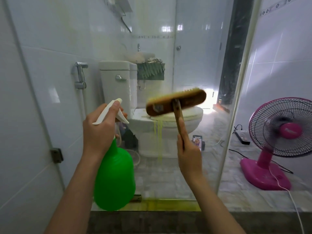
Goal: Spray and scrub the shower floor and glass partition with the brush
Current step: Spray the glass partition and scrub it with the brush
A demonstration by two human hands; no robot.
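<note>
The glass partition [199, 56] stands right in front of me, with yellow streaks of liquid running down its middle to the bottom rail. My left hand [99, 130] grips the white trigger head of a green spray bottle [114, 179], held up close to the glass. My right hand [188, 149] grips the wooden handle of a scrub brush [175, 103]. The brush head is pressed against the glass, tilted up to the right and blurred. A strip of grey shower floor [152, 222] shows at the bottom.
Behind the glass are a white toilet [168, 120], a bidet sprayer [79, 75] on the tiled wall and a phone [197, 141] on the floor. A pink fan [280, 141] with cables stands at the right. A metal hinge [56, 155] sits on the left frame.
</note>
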